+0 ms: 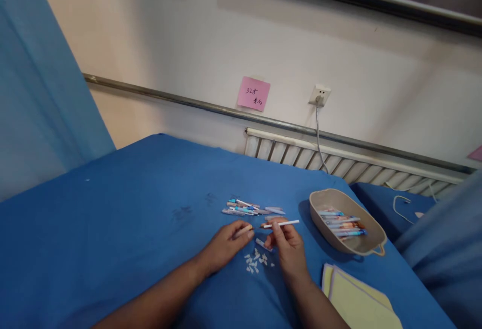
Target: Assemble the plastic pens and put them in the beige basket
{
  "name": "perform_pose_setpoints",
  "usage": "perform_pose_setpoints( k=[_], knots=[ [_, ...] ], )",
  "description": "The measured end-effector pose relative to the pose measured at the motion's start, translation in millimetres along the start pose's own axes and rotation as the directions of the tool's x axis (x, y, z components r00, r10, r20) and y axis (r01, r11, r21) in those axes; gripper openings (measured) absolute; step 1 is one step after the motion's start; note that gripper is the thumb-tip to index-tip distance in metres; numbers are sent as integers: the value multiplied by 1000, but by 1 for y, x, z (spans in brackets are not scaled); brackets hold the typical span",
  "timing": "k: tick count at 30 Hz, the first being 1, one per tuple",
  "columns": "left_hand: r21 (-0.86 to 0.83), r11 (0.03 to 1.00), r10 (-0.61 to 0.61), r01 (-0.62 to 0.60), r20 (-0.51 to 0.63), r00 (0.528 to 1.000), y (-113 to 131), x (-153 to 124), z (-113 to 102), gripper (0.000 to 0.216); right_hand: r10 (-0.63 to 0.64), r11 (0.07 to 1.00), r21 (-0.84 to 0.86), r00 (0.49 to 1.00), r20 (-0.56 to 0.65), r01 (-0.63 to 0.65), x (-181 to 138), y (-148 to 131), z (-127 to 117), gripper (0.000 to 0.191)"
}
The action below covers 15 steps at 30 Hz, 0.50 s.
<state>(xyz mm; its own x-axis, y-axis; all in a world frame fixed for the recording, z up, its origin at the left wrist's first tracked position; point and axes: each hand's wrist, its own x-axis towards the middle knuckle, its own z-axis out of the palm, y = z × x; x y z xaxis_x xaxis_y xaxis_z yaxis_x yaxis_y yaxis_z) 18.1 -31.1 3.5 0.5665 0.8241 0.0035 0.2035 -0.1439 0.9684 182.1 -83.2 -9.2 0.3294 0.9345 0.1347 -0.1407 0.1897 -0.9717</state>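
My left hand (231, 238) is closed around a short pale pen part (243, 231), mostly hidden by the thumb and fingers. Between thumb and fingertips, my right hand (289, 248) grips a thin white pen refill (289, 222), its dark tip pointing left at the pen part. A printed pen piece (263, 244) shows by the lower fingers of that hand; whether they hold it, I cannot tell. Just below the hands, several small white bits (252, 263) lie scattered on the blue cloth. Several pens (243, 209) form a loose pile beyond my fingers.
On the right stands a beige basket (318, 213) with several pens inside. Yellow cloths or sheets with purple edging (357, 299) lie nearer to me. A blue cloth (131, 218) covers the table. Behind it are a radiator (293, 155), a wall socket (320, 96) and a pink note (253, 93).
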Motion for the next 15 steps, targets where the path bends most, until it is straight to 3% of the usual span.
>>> perform_pose_setpoints(
  k=[6, 15],
  knots=[
    [218, 975, 25, -37, 57, 998, 14, -8, 0, 38, -30, 1000, -8, 999, -25, 30, -2, -6, 0, 28],
    [255, 967, 6, -17, 40, 999, 9, -5, 1, 40, -19, 999, -43, 1000, 25, 20, -4, -3, 0, 28]
  ],
)
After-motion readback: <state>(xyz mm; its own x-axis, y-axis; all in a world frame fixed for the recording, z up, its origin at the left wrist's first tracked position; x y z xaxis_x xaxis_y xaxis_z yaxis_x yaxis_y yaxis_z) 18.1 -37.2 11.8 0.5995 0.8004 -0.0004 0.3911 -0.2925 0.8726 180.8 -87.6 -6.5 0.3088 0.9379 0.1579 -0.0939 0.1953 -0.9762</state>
